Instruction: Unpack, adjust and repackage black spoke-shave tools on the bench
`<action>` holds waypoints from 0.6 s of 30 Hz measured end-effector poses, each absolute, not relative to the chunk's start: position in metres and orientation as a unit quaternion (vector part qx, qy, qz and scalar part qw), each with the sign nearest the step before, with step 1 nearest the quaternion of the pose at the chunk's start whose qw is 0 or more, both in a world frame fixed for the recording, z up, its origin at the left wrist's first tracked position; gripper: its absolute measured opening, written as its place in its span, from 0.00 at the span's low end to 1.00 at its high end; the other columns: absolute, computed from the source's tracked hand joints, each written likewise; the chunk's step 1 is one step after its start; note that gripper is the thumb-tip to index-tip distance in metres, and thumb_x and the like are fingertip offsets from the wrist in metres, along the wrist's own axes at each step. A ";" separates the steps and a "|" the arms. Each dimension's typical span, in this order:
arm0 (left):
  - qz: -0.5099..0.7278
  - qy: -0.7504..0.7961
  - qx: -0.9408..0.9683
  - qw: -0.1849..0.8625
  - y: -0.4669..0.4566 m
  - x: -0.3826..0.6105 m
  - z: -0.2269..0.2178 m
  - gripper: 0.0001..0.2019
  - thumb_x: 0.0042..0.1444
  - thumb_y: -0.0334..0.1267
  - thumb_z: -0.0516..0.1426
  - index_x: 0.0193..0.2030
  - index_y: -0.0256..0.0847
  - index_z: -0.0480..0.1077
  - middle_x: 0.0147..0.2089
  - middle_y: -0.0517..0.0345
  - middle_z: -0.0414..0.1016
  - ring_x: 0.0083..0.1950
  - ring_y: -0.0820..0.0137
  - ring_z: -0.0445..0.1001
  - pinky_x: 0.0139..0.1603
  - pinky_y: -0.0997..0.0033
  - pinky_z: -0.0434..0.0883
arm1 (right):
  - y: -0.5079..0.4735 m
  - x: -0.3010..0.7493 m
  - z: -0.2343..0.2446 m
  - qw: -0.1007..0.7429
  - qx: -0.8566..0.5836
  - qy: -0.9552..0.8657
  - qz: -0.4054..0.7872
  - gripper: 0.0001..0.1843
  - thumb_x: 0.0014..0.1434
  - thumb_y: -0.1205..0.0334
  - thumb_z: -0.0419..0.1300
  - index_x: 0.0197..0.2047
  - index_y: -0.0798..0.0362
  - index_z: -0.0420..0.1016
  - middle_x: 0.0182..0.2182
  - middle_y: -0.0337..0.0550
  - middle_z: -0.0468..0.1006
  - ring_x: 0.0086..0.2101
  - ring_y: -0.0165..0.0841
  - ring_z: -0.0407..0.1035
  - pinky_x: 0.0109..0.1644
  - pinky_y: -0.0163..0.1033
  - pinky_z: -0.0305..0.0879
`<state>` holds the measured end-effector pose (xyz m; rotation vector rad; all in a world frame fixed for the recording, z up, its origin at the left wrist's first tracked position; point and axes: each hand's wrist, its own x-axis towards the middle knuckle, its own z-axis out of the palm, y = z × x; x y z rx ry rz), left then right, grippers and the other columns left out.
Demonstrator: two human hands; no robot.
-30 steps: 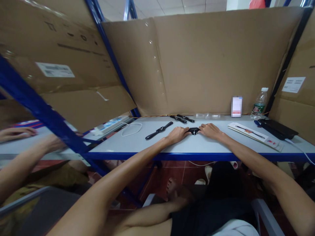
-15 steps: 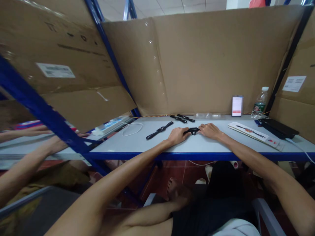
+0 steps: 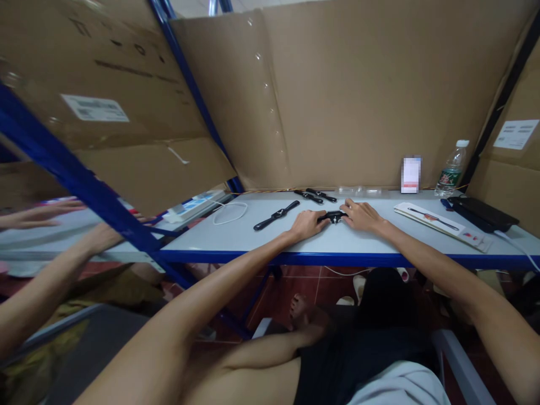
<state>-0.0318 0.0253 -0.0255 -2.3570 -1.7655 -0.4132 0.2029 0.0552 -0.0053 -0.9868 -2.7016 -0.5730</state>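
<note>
Both my hands rest on the white table (image 3: pixel 236 239) and meet at a small black watch (image 3: pixel 333 216) lying between them. My left hand (image 3: pixel 307 223) has its fingers curled onto the watch's left end. From the other side, my right hand (image 3: pixel 361 214) pinches the right end. Left of my hands lies a second black watch (image 3: pixel 276 215), stretched out flat. Two more black watches (image 3: pixel 315 195) sit farther back near the cardboard wall.
A white cable loop (image 3: pixel 230 212) and a power strip (image 3: pixel 192 205) lie at the left. A long flat box (image 3: pixel 439 223), a black device (image 3: pixel 481 211), a water bottle (image 3: pixel 452 169) and a small carton (image 3: pixel 410 175) stand at the right. Another person's arms (image 3: pixel 46 264) work at the neighbouring table.
The view has tilted down slightly. My hands stay on the watch, shifted only a little. The other person's hand at the far left has moved.
</note>
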 end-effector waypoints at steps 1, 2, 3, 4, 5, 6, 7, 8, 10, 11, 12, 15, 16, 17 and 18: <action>-0.138 -0.593 -0.789 0.082 0.025 -0.031 -0.025 0.20 0.67 0.52 0.51 0.49 0.43 0.78 0.36 0.48 0.82 0.39 0.58 0.79 0.40 0.66 0.66 | 0.053 0.202 -0.005 0.111 -0.321 -0.919 -0.199 0.20 0.74 0.56 0.47 0.59 0.55 0.72 0.57 0.56 0.73 0.41 0.39 0.74 0.38 0.39 0.59; -0.136 -0.594 -0.789 0.080 0.025 -0.031 -0.025 0.20 0.67 0.52 0.51 0.49 0.43 0.78 0.36 0.48 0.82 0.40 0.58 0.79 0.40 0.66 0.66 | 0.052 0.201 -0.005 0.110 -0.306 -0.923 -0.203 0.20 0.74 0.57 0.47 0.59 0.54 0.72 0.57 0.55 0.73 0.40 0.38 0.74 0.37 0.38 0.58; -0.135 -0.595 -0.789 0.079 0.026 -0.031 -0.024 0.20 0.67 0.52 0.51 0.49 0.43 0.78 0.36 0.48 0.82 0.40 0.57 0.79 0.41 0.66 0.66 | 0.050 0.200 -0.005 0.103 -0.292 -0.928 -0.207 0.19 0.74 0.57 0.47 0.59 0.53 0.73 0.56 0.55 0.73 0.40 0.37 0.74 0.36 0.38 0.57; -0.133 -0.596 -0.788 0.078 0.026 -0.030 -0.024 0.20 0.67 0.52 0.51 0.49 0.43 0.78 0.36 0.48 0.82 0.40 0.57 0.79 0.41 0.66 0.66 | 0.049 0.198 -0.006 0.093 -0.280 -0.932 -0.211 0.19 0.74 0.57 0.47 0.59 0.53 0.73 0.56 0.54 0.74 0.39 0.37 0.73 0.36 0.37 0.56; -0.132 -0.597 -0.787 0.077 0.026 -0.030 -0.024 0.20 0.67 0.52 0.51 0.49 0.43 0.78 0.36 0.48 0.82 0.41 0.57 0.79 0.41 0.66 0.66 | 0.049 0.196 -0.007 0.084 -0.271 -0.934 -0.216 0.19 0.74 0.58 0.47 0.58 0.53 0.73 0.55 0.54 0.74 0.39 0.37 0.73 0.35 0.37 0.56; -0.132 -0.598 -0.787 0.077 0.027 -0.030 -0.023 0.20 0.67 0.52 0.51 0.49 0.42 0.78 0.36 0.48 0.82 0.41 0.56 0.79 0.41 0.65 0.66 | 0.049 0.194 -0.007 0.077 -0.265 -0.935 -0.222 0.19 0.74 0.58 0.47 0.58 0.54 0.73 0.54 0.55 0.74 0.39 0.37 0.73 0.35 0.37 0.55; -0.132 -0.597 -0.788 0.076 0.027 -0.030 -0.023 0.20 0.67 0.52 0.51 0.48 0.42 0.78 0.36 0.47 0.82 0.41 0.56 0.79 0.42 0.65 0.66 | 0.050 0.193 -0.008 0.074 -0.262 -0.935 -0.228 0.18 0.74 0.58 0.48 0.58 0.55 0.73 0.54 0.55 0.75 0.39 0.36 0.73 0.34 0.37 0.55; -0.133 -0.596 -0.789 0.073 0.027 -0.030 -0.023 0.20 0.67 0.52 0.51 0.48 0.42 0.78 0.37 0.47 0.82 0.42 0.56 0.79 0.42 0.65 0.67 | 0.051 0.192 -0.009 0.072 -0.260 -0.934 -0.233 0.18 0.74 0.59 0.47 0.58 0.55 0.73 0.53 0.55 0.75 0.39 0.36 0.73 0.34 0.37 0.55; -0.137 -0.592 -0.791 0.067 0.028 -0.030 -0.022 0.20 0.67 0.52 0.51 0.47 0.41 0.78 0.37 0.47 0.82 0.41 0.57 0.79 0.42 0.65 0.67 | 0.054 0.191 -0.011 0.073 -0.256 -0.933 -0.243 0.18 0.74 0.59 0.47 0.57 0.56 0.73 0.53 0.56 0.75 0.39 0.36 0.72 0.34 0.37 0.54; -0.139 -0.591 -0.792 0.064 0.027 -0.030 -0.022 0.20 0.67 0.52 0.51 0.47 0.41 0.78 0.37 0.47 0.82 0.41 0.57 0.79 0.42 0.65 0.67 | 0.055 0.191 -0.011 0.073 -0.253 -0.933 -0.247 0.18 0.74 0.59 0.47 0.57 0.56 0.73 0.52 0.56 0.75 0.39 0.36 0.73 0.34 0.37 0.54; -0.139 -0.591 -0.792 0.063 0.027 -0.030 -0.021 0.20 0.66 0.52 0.51 0.47 0.41 0.78 0.37 0.47 0.82 0.41 0.57 0.79 0.42 0.65 0.67 | 0.056 0.191 -0.012 0.073 -0.250 -0.932 -0.250 0.18 0.74 0.59 0.47 0.57 0.56 0.73 0.52 0.56 0.76 0.39 0.36 0.73 0.33 0.37 0.54; -0.134 -0.594 -0.790 0.065 0.024 -0.028 -0.018 0.19 0.66 0.51 0.51 0.48 0.42 0.78 0.38 0.48 0.82 0.42 0.58 0.79 0.42 0.66 0.66 | 0.058 0.190 -0.013 0.070 -0.245 -0.931 -0.260 0.18 0.74 0.59 0.46 0.56 0.56 0.74 0.51 0.56 0.76 0.37 0.36 0.73 0.33 0.37 0.54; -0.131 -0.595 -0.790 0.067 0.023 -0.028 -0.017 0.19 0.66 0.51 0.51 0.47 0.42 0.78 0.39 0.48 0.83 0.42 0.58 0.79 0.42 0.66 0.66 | 0.059 0.189 -0.013 0.069 -0.244 -0.931 -0.263 0.18 0.75 0.59 0.46 0.55 0.57 0.74 0.51 0.56 0.76 0.37 0.36 0.73 0.33 0.37 0.53; -0.128 -0.596 -0.789 0.070 0.022 -0.027 -0.017 0.19 0.66 0.51 0.51 0.47 0.42 0.78 0.39 0.48 0.83 0.42 0.58 0.79 0.42 0.66 0.66 | 0.059 0.188 -0.013 0.066 -0.244 -0.931 -0.264 0.19 0.75 0.60 0.45 0.54 0.57 0.74 0.50 0.56 0.76 0.38 0.36 0.74 0.32 0.37 0.53; -0.127 -0.598 -0.788 0.073 0.022 -0.026 -0.017 0.19 0.66 0.50 0.51 0.47 0.42 0.78 0.39 0.48 0.83 0.42 0.58 0.79 0.42 0.66 0.66 | 0.059 0.187 -0.013 0.063 -0.243 -0.931 -0.265 0.19 0.75 0.60 0.45 0.54 0.58 0.74 0.50 0.56 0.76 0.38 0.37 0.74 0.32 0.37 0.53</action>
